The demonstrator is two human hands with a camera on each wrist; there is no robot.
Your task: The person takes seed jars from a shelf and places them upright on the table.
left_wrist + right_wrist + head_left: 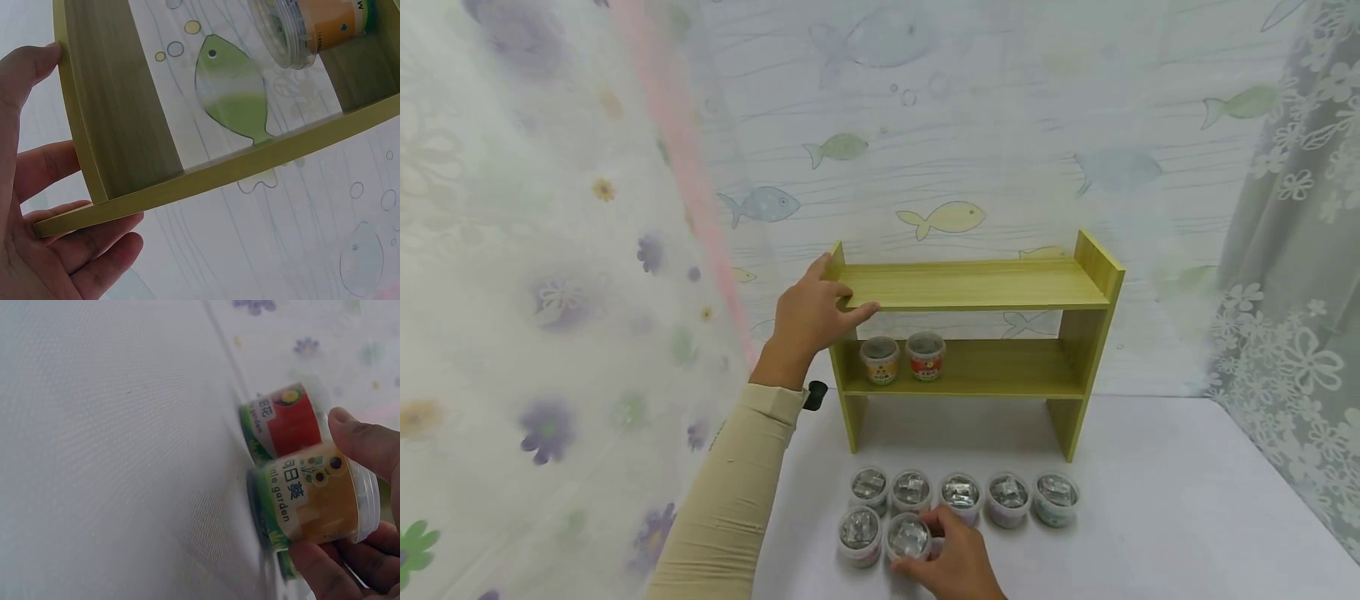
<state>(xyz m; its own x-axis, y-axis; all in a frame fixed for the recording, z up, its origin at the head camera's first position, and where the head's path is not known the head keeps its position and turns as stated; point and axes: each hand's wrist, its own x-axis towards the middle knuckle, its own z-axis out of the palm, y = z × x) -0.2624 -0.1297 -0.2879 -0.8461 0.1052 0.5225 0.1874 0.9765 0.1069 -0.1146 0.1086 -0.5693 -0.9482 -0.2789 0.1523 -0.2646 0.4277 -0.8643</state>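
My left hand (811, 315) grips the upper left corner of a small yellow-green wooden shelf (977, 285). In the left wrist view, the thumb presses the board's edge and the fingers reach around the corner. My right hand (953, 557) holds a small plastic tub (322, 497) between thumb and fingers, in the front row on the table. That tub has an orange sunflower label and a clear lid. Right beside it stands a tub with a red label (287, 419). Two more tubs, one orange (880, 361) and one red (927, 357), sit on the lower board's left part.
Several lidded tubs (960, 495) form a row behind the held one, in front of the shelf. A white cloth covers the table (1165, 500). Behind hangs a curtain with printed fish (951, 218); a flowered curtain (550, 333) hangs at the left.
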